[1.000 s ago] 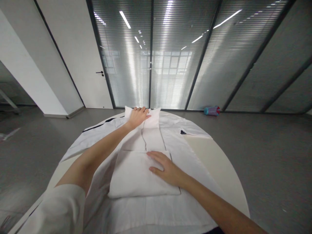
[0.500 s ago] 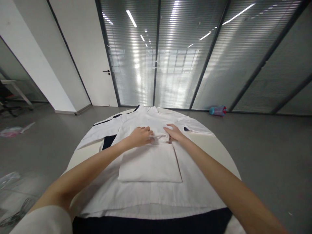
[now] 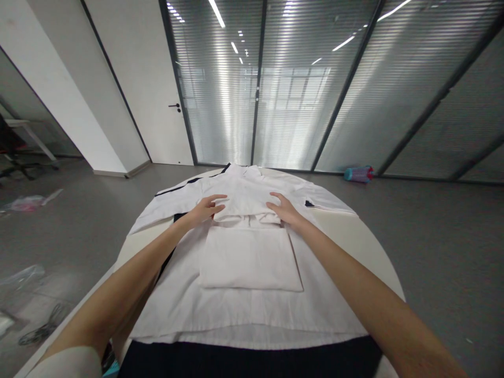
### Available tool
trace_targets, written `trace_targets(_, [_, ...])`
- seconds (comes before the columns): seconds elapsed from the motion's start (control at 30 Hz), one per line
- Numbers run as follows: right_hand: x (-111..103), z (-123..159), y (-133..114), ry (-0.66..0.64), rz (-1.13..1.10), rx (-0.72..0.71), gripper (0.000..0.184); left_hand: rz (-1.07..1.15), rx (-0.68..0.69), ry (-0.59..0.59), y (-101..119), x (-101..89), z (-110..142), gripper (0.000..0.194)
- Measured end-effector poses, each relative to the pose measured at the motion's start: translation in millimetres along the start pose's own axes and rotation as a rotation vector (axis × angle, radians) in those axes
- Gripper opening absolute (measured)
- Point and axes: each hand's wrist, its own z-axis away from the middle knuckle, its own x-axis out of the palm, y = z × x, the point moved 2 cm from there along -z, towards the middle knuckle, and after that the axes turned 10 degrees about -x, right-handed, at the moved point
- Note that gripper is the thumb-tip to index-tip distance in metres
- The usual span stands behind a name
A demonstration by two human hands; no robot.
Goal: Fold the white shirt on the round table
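Observation:
A folded white shirt lies on a larger white shirt, which is spread out with its sleeves to either side and its collar at the far end. At the upper left of the folded shirt, my left hand rests with thumb and fingers apart. My right hand lies opposite, by the upper right corner, its fingers also spread. Between the hands the fabric is loosely creased. Some fingertips of both hands are hidden against the cloth.
Under the shirts is a round pale table, with dark navy cloth along the near side. A blue and red bundle sits on the floor by the glass wall. Plastic bags and cables lie at left.
My left hand has moved left and away from the middle of the folded shirt, its fingers spreading. My right hand stays near the same corner. The view has tilted slightly down.

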Motion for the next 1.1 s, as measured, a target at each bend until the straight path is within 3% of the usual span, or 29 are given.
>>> trace_targets(0.07, [-1,2,4,-0.016,0.012,-0.101,0.051,0.027,0.029,-0.063,-3,1.9,1,0.066])
trace_targets(0.17, [-1,4,11,-0.066,0.057,-0.174,0.045,0.022,-0.053,-0.146,-8,1.4,3,0.065])
trace_targets(0.3, [-1,2,13,-0.079,0.117,-0.214,0.045,0.123,-0.060,-0.199,-8,-0.9,5,0.068])
trace_targets(0.4, [3,3,10,-0.105,0.175,-0.252,0.044,0.065,-0.089,-0.176,-11,1.0,5,0.067])
trace_targets(0.57, [6,17,-1,-0.142,0.447,-0.162,0.045,-0.248,-0.003,-0.025,-11,1.3,6,0.049])
trace_targets(0.67, [-1,20,-18,-0.057,0.655,-0.181,0.037,-0.488,0.136,0.206,4,-6.0,7,0.034])
trace_targets(0.73, [-4,13,-32,0.023,0.668,-0.248,0.028,-0.588,0.262,0.410,20,-10.1,3,0.023])
trace_targets(0.8, [-3,0,-45,0.063,0.615,-0.310,0.030,-0.630,0.332,0.489,35,-7.5,-7,0.021])
trace_targets(0.93, [20,-27,-55,-0.068,0.619,-0.372,0.043,-0.751,0.359,0.309,46,20.9,-36,0.036])
trace_targets(1.1, [58,-30,-30,-0.248,0.663,-0.320,0.057,-0.841,0.331,0.185,18,55.8,-49,0.051])
